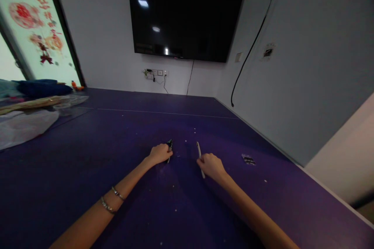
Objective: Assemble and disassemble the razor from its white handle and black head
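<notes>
- The left grip (159,153) is closed on a small dark piece (170,144), thumb and fingers around it, one end poking out beyond the knuckles.
- That piece looks light and fairly stiff, with pale edges (what it is exactly, I cannot tell); a pinch by its sides seems right, with little squeeze in case it is brittle.
- The right grip (212,165) is clamped on a slim white stick (199,149), which sticks out both ahead of the fingers and behind them.
- The stick probably weighs little, is rigid and perhaps smooth enough to roll between the fingertips; a hold near its middle, as now, should keep it balanced, while a hold nearer the front end would likely steer it more finely.
- Between the two grips and a little ahead, small white specks (186,141) lie on the purple worktop (131,136).
- To the right of the right grip, well apart, lies a small clear packet (248,159) with dark strips; it looks thin and slippery, best lifted by an edge.
- Far to the left of the left grip, a whitish plastic sheet (27,128) spreads over the worktop, seemingly soft and floppy.
</notes>
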Motion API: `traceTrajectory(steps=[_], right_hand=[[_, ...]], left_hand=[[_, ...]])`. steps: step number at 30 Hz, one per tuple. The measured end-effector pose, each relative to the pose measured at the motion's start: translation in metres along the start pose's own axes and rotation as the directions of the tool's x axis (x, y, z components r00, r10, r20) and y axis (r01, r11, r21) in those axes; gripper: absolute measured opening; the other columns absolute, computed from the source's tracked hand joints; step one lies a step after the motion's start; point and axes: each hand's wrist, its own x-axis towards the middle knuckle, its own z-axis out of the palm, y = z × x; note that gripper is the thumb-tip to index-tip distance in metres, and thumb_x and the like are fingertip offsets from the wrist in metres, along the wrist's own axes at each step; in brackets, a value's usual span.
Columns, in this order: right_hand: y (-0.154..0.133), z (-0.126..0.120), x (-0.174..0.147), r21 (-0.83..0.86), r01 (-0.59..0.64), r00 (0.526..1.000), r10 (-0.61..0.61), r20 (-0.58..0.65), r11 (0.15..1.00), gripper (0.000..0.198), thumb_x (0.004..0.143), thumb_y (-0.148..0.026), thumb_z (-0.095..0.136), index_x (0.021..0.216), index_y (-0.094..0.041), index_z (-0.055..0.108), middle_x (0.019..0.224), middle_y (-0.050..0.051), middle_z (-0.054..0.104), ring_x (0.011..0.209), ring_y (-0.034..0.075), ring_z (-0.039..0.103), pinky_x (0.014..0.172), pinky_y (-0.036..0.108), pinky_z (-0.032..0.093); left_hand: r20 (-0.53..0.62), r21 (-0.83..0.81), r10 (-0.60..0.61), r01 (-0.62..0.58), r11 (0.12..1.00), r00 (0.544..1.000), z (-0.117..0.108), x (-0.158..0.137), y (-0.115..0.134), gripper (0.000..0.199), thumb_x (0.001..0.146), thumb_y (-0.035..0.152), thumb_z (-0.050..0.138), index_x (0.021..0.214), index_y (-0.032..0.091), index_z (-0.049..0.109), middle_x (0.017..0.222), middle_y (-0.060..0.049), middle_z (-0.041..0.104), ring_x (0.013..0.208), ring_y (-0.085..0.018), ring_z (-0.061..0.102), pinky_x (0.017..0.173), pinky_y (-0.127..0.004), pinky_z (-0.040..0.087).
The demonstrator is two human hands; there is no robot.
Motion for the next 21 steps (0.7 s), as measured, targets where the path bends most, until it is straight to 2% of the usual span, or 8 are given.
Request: traceTrajectory(steps=[4, 7, 13, 21], right_hand=[[-0.042, 0.008, 0.011, -0.009, 0.052, 0.999, -0.052, -0.002, 0.999, 0.037, 0.084, -0.036, 0.039, 0.08, -0.014, 0.069, 0.083, 0.014, 0.069, 0.078, 0.025, 0.066, 0.066, 0.03, 0.047], [-0.057, 0.01, 0.021, 0.008, 0.052, 0.999, -0.051, -0.018, 0.999, 0.037, 0.083, -0.036, 0.039, 0.084, -0.013, 0.068, 0.086, 0.015, 0.068, 0.081, 0.027, 0.065, 0.069, 0.032, 0.047], [-0.059, 0.015, 0.035, 0.024, 0.013, 1.0, -0.013, -0.015, 1.0, 0.038, 0.081, -0.037, 0.041, 0.088, -0.011, 0.068, 0.089, 0.016, 0.068, 0.083, 0.027, 0.065, 0.069, 0.034, 0.048], [-0.057, 0.02, 0.038, 0.04, 0.005, 1.0, -0.004, -0.016, 0.999, 0.039, 0.08, -0.038, 0.041, 0.089, -0.011, 0.068, 0.089, 0.017, 0.067, 0.083, 0.029, 0.065, 0.068, 0.036, 0.048]], left_hand=[[-0.006, -0.013, -0.013, 0.013, 1.0, 1.0, 0.002, 0.001, 0.001, 0.031, 0.079, 0.04, 0.043, 0.079, 0.018, 0.065, 0.087, -0.011, 0.067, 0.082, -0.025, 0.064, 0.069, -0.033, 0.047], [-0.008, -0.02, -0.019, 0.019, 1.0, 1.0, 0.003, 0.0, 0.002, 0.031, 0.079, 0.041, 0.044, 0.08, 0.018, 0.065, 0.087, -0.011, 0.067, 0.083, -0.025, 0.064, 0.07, -0.033, 0.047], [-0.021, -0.032, 0.001, -0.002, 0.999, 1.0, 0.005, 0.0, 0.003, 0.031, 0.078, 0.039, 0.043, 0.08, 0.017, 0.065, 0.087, -0.013, 0.067, 0.082, -0.026, 0.064, 0.069, -0.033, 0.047], [-0.035, -0.051, -0.001, -0.001, 0.999, 0.999, 0.01, 0.003, 0.002, 0.032, 0.078, 0.04, 0.044, 0.078, 0.016, 0.065, 0.084, -0.013, 0.067, 0.081, -0.025, 0.064, 0.069, -0.033, 0.046]])
